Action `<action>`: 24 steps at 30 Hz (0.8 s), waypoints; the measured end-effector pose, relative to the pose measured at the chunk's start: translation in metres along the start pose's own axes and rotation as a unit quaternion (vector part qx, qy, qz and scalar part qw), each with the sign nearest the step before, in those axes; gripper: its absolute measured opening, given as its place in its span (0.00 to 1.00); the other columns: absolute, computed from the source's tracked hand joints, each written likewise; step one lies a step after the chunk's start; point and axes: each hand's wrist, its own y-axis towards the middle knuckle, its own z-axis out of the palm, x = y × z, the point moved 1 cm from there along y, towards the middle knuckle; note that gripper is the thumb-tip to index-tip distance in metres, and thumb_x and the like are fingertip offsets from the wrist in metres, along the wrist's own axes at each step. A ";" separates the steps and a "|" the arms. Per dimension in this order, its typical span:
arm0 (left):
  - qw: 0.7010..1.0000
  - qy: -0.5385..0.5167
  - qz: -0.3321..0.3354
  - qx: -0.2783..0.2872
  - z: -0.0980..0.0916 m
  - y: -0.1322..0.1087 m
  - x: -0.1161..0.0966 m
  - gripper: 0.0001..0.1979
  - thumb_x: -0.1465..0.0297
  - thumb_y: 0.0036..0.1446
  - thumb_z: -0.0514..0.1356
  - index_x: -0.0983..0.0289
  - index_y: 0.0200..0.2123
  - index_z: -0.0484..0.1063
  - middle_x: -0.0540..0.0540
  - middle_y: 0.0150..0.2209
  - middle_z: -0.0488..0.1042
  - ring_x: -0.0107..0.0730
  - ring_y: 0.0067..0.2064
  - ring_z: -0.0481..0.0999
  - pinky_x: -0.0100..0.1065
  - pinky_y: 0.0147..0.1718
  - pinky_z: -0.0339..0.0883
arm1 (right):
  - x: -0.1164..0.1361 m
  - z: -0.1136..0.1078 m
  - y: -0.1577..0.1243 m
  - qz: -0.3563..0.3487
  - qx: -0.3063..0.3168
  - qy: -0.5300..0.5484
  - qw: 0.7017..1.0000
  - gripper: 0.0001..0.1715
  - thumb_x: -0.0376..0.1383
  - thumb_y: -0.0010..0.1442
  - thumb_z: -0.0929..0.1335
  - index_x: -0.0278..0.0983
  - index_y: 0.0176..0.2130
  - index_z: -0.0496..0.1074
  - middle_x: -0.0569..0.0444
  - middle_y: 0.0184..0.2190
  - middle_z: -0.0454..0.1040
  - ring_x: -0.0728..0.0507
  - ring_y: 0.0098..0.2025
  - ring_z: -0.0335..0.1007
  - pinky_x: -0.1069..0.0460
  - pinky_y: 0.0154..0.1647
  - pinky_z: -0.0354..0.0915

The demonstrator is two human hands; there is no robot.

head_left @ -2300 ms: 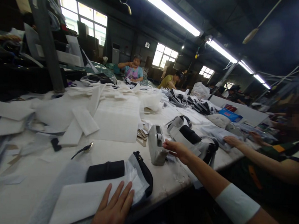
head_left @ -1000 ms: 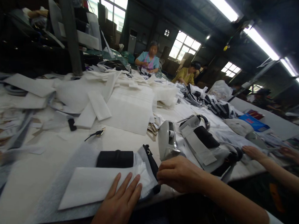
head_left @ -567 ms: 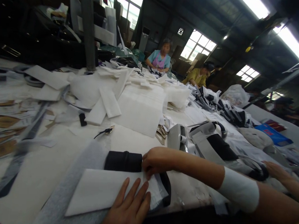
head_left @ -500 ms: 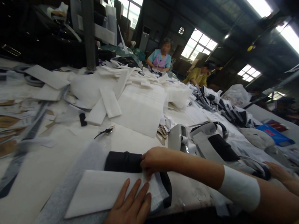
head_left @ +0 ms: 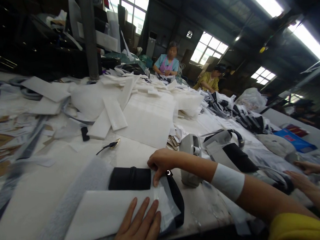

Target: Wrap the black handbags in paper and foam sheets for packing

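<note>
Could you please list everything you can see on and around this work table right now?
black bag: one, black, near table edge, partly wrapped
white foam sheet: one, white, folded over the bag's front
tape dispenser: one, grey, behind the right forearm
wrapped bags: several, grey and black, right of the dispenser
foam sheet pile: many, white, mid table
black strap with metal clip: one, left of the pile
blue packet: one, far right
table: one, white
co-workers: two seated at the far end; another person's hands at the right edge
left hand: flat, fingers spread on the foam sheet
right hand: thumb pressing the wrap edge beside the bag; white wristband
</note>
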 end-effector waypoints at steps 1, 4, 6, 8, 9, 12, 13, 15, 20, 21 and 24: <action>1.000 -0.006 -0.010 -0.005 0.001 0.000 -0.001 0.18 0.70 0.68 0.47 0.58 0.56 0.70 0.51 0.58 0.72 0.41 0.60 0.68 0.55 0.68 0.29 | -0.004 0.001 0.003 0.003 0.000 0.021 1.000 0.30 0.61 0.42 0.75 0.40 0.29 0.73 0.60 0.23 0.73 0.48 0.25 0.65 0.54 0.25 0.51; 0.999 -0.025 -0.038 -0.015 0.001 0.001 -0.003 0.17 0.68 0.69 0.48 0.57 0.55 0.71 0.49 0.58 0.72 0.39 0.60 0.67 0.52 0.69 0.30 | -0.013 -0.001 0.006 -0.003 0.002 0.098 0.995 0.27 0.55 0.41 0.78 0.39 0.32 0.75 0.62 0.23 0.73 0.49 0.26 0.66 0.55 0.26 0.55; 0.999 -0.026 -0.032 -0.005 0.000 0.002 -0.003 0.17 0.67 0.69 0.48 0.57 0.55 0.71 0.48 0.59 0.72 0.37 0.60 0.67 0.49 0.69 0.29 | -0.012 -0.005 0.000 0.000 -0.020 0.133 0.991 0.22 0.49 0.45 0.79 0.39 0.35 0.77 0.61 0.27 0.75 0.49 0.28 0.69 0.56 0.29 0.58; 0.999 -0.022 -0.027 0.002 -0.001 0.002 -0.002 0.17 0.68 0.69 0.49 0.57 0.56 0.70 0.47 0.59 0.72 0.36 0.60 0.67 0.48 0.69 0.28 | -0.007 -0.008 -0.012 0.018 -0.060 0.141 0.988 0.21 0.45 0.52 0.76 0.38 0.42 0.77 0.57 0.34 0.78 0.48 0.34 0.72 0.56 0.34 0.61; 0.999 -0.022 -0.029 0.000 -0.001 0.002 -0.002 0.17 0.68 0.69 0.49 0.57 0.55 0.70 0.47 0.58 0.72 0.36 0.60 0.67 0.48 0.69 0.28 | -0.003 -0.007 -0.019 0.027 -0.086 0.140 0.986 0.24 0.45 0.54 0.75 0.38 0.48 0.75 0.55 0.39 0.78 0.46 0.37 0.73 0.55 0.36 0.62; 0.999 -0.022 -0.034 -0.007 -0.002 0.000 -0.001 0.16 0.69 0.68 0.49 0.57 0.55 0.70 0.47 0.59 0.71 0.36 0.61 0.67 0.48 0.69 0.31 | 0.011 0.006 -0.036 0.032 -0.159 0.128 0.978 0.44 0.47 0.49 0.77 0.41 0.61 0.65 0.49 0.50 0.75 0.39 0.49 0.71 0.51 0.46 0.63; 0.999 -0.018 -0.028 0.000 -0.002 0.000 -0.001 0.17 0.72 0.67 0.50 0.57 0.56 0.69 0.47 0.60 0.71 0.36 0.61 0.66 0.47 0.69 0.34 | 0.014 0.013 -0.038 0.034 -0.168 0.127 0.977 0.50 0.47 0.46 0.78 0.43 0.63 0.62 0.49 0.51 0.74 0.37 0.51 0.70 0.49 0.48 0.63; 0.999 -0.011 -0.021 0.028 -0.001 -0.002 -0.003 0.23 0.78 0.63 0.49 0.57 0.58 0.67 0.46 0.62 0.68 0.36 0.63 0.64 0.46 0.68 0.40 | 0.015 0.025 -0.037 0.048 -0.168 0.147 0.974 0.53 0.46 0.43 0.80 0.43 0.63 0.62 0.48 0.51 0.74 0.35 0.52 0.70 0.47 0.50 0.64; 0.997 -0.034 -0.070 0.023 0.005 -0.003 -0.010 0.28 0.82 0.58 0.48 0.57 0.58 0.66 0.46 0.63 0.66 0.37 0.64 0.62 0.48 0.67 0.45 | 0.014 0.037 -0.039 0.096 -0.281 0.254 0.920 0.27 0.37 0.53 0.76 0.40 0.53 0.73 0.53 0.44 0.79 0.41 0.47 0.75 0.49 0.50 0.67; 0.997 -0.035 -0.070 0.006 0.007 -0.003 -0.011 0.27 0.82 0.58 0.48 0.57 0.58 0.67 0.45 0.63 0.66 0.36 0.65 0.61 0.48 0.67 0.44 | 0.018 0.040 -0.045 0.116 -0.321 0.259 0.904 0.21 0.35 0.59 0.72 0.40 0.52 0.73 0.51 0.46 0.78 0.41 0.49 0.74 0.48 0.53 0.66; 0.997 -0.033 -0.066 -0.034 0.010 -0.004 -0.011 0.26 0.81 0.59 0.48 0.56 0.57 0.68 0.44 0.63 0.67 0.34 0.65 0.61 0.46 0.68 0.39 | 0.040 0.065 -0.075 0.188 -0.424 0.259 0.847 0.19 0.36 0.67 0.63 0.38 0.57 0.69 0.45 0.55 0.72 0.38 0.59 0.67 0.42 0.61 0.60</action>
